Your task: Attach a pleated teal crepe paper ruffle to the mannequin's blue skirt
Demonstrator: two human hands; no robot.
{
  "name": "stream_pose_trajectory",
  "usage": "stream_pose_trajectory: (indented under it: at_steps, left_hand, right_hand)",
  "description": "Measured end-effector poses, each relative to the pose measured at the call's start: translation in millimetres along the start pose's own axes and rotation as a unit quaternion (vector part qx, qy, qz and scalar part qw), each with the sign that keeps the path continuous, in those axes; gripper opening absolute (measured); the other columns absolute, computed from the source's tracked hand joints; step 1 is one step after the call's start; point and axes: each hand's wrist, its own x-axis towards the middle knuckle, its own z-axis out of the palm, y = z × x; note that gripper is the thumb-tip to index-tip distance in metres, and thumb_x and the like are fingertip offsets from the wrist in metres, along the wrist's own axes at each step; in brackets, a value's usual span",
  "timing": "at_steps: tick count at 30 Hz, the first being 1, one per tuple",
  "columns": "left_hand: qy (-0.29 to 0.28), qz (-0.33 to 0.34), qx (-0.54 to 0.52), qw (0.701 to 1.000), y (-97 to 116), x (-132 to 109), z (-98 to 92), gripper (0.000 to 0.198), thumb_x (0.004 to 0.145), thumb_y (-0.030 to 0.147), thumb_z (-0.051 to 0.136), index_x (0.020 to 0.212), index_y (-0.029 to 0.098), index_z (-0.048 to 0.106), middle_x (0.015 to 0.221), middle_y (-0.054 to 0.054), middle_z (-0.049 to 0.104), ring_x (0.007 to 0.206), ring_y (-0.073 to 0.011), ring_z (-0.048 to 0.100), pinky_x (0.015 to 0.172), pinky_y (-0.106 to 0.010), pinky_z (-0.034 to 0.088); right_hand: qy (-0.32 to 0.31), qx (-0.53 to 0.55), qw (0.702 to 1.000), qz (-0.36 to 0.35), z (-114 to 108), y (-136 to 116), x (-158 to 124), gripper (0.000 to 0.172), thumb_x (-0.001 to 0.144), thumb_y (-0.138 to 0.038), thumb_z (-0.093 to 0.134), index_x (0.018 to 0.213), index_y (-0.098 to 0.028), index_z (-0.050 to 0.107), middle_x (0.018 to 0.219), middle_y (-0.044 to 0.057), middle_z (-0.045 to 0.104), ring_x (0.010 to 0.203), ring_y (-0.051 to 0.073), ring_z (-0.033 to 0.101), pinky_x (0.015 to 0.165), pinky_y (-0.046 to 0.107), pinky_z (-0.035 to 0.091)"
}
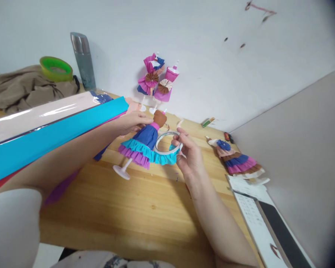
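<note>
My left hand [134, 122] is closed on a small dress form [159, 118] at its brown bodice, tilting it over the table. Its paper skirt [147, 137] is blue, with turquoise and purple ruffles below, and the white stand [122, 171] points toward me. From the skirt, a loose end of the turquoise ruffle [163, 159] runs to my right hand [190, 152]. That hand is closed on a roll of white tape [158, 146], with the ruffle's end by its thumb. How its fingers share the two is partly hidden.
Long rolls of coloured paper [58, 124] lie over my left forearm. Two dressed forms [163, 95] stand by the wall, another dressed form [240, 162] lies at right near a white keyboard [248, 208]. Back left are a flask [85, 70], green tape [46, 70] and brown cloth [22, 87].
</note>
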Motion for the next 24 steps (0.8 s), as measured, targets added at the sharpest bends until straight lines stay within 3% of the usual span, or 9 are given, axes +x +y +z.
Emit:
stream_pose_trajectory:
  at_steps: [6,9,12,17,20,24]
  left_hand:
    - [-0.024,-0.106,-0.059,0.992,-18,10,-3.9,0.034,0.073,0.042,0.083,0.068,0.017,0.06,0.053,0.004,0.047,0.046,-0.0087,0.042,0.045,-0.022,0.031]
    - [-0.066,-0.13,-0.039,0.988,-28,11,-1.2,0.033,0.067,0.041,0.089,0.074,0.016,0.067,0.055,0.002,0.056,0.047,-0.0104,0.048,0.044,-0.023,0.033]
    - [-0.079,-0.134,-0.029,0.987,-31,8,3.7,0.028,0.062,0.027,0.089,0.082,0.015,0.073,0.069,-0.002,0.069,0.056,-0.0127,0.06,0.047,-0.021,0.039]
    - [-0.069,-0.08,-0.021,0.994,-16,1,0.7,0.028,0.062,0.022,0.087,0.087,0.015,0.075,0.078,-0.004,0.074,0.067,-0.0155,0.069,0.053,-0.021,0.048]
    - [-0.064,-0.021,-0.044,0.997,-1,-3,-8.3,0.039,0.062,0.024,0.089,0.098,0.017,0.076,0.096,-0.008,0.077,0.088,-0.0217,0.074,0.073,-0.029,0.058]
    - [-0.085,0.058,-0.069,0.992,15,-9,-17.8,0.046,0.062,0.03,0.088,0.103,0.016,0.074,0.107,-0.012,0.077,0.105,-0.0292,0.072,0.094,-0.041,0.057]
  right_hand:
    - [0.004,-0.034,0.998,0.054,-3,18,2,0.033,0.06,-0.019,0.083,0.088,-0.018,0.066,0.06,-0.003,0.067,0.046,0.007,0.057,0.035,0.012,0.039]
    - [-0.008,-0.042,0.997,0.069,-5,24,3,0.031,0.063,-0.02,0.083,0.088,-0.018,0.065,0.06,-0.004,0.066,0.046,0.008,0.056,0.036,0.013,0.041]
    - [-0.014,-0.037,0.996,0.074,-5,26,2,0.029,0.063,-0.019,0.082,0.087,-0.018,0.065,0.061,-0.005,0.066,0.046,0.008,0.057,0.038,0.014,0.045]
    - [-0.022,-0.03,0.996,0.08,-2,16,-5,0.027,0.065,-0.019,0.081,0.088,-0.018,0.067,0.063,-0.004,0.067,0.047,0.007,0.058,0.036,0.013,0.044]
    - [-0.032,-0.015,0.997,0.071,0,5,-12,0.028,0.066,-0.019,0.082,0.09,-0.019,0.068,0.065,-0.003,0.068,0.049,0.008,0.058,0.035,0.013,0.042]
    - [-0.065,-0.004,0.997,0.041,3,-5,-22,0.026,0.07,-0.021,0.082,0.093,-0.022,0.07,0.07,-0.004,0.068,0.054,0.008,0.06,0.037,0.013,0.045]
